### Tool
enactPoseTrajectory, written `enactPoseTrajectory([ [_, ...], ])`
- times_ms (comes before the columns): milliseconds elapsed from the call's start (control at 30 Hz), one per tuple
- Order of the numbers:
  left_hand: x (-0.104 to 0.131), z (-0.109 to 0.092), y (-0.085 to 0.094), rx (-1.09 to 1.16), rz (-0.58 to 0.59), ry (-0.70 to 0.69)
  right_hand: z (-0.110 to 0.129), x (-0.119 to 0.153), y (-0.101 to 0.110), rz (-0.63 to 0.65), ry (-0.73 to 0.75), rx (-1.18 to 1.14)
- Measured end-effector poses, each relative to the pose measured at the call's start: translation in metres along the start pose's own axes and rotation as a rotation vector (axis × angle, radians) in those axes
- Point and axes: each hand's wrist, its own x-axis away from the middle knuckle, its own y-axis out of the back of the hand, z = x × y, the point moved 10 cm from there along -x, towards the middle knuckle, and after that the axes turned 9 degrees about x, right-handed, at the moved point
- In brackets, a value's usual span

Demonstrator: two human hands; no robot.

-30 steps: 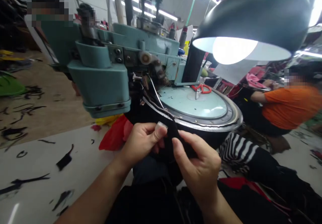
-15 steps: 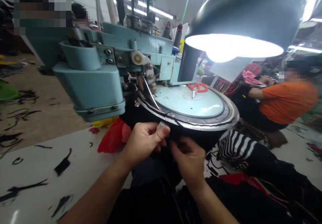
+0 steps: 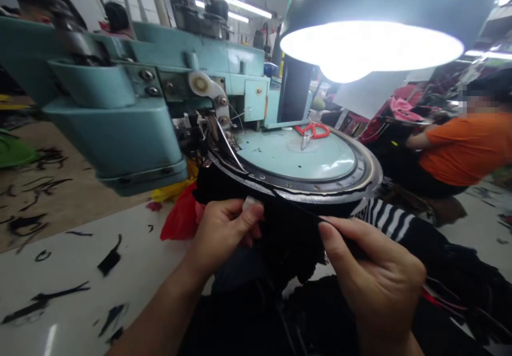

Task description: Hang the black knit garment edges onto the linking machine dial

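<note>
Black knit fabric (image 3: 290, 233) hangs from the toothed metal rim (image 3: 320, 198) of a linking machine's round dial (image 3: 296, 156). My left hand (image 3: 224, 233) is closed in a pinch at the fabric's edge, just below the rim. A small white piece (image 3: 250, 202) shows by its thumb and forefinger; I cannot tell whether it is tape or a tag. To the right, my right hand (image 3: 372, 270) pinches the end of a thin black strand (image 3: 300, 205) between thumb and forefinger. The strand runs taut up and left to the rim.
Red-handled scissors (image 3: 314, 132) lie on the dial. The pale green machine head (image 3: 116, 126) stands at left, and a bright lamp (image 3: 372, 46) hangs low above. Striped fabric (image 3: 388, 218) drapes at right. A person in orange (image 3: 468, 148) sits beyond. Black scraps (image 3: 110, 257) litter the floor.
My right hand has moved right and toward me from beneath the rim, drawing the black strand out straight. My left hand keeps its pinch near the same place. The head view has shifted slightly.
</note>
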Motion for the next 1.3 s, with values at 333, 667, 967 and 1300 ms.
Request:
enactPoseTrajectory([
  [333, 0.007, -0.006, -0.025, -0.019, 0.077, 0.034, -0.005, -0.011, -0.011, -0.037, -0.100, -0.074],
  [667, 0.003, -0.004, -0.027, -0.133, 0.065, 0.084, -0.086, 0.050, -0.070, 0.282, -0.605, -0.664],
  [967, 0.012, -0.009, -0.032, -0.090, -0.009, 0.071, -0.022, -0.008, 0.022, -0.037, -0.031, -0.050],
  [1300, 0.014, -0.010, -0.034, -0.087, -0.042, 0.017, -0.020, -0.018, 0.007, 0.055, -0.001, -0.101],
])
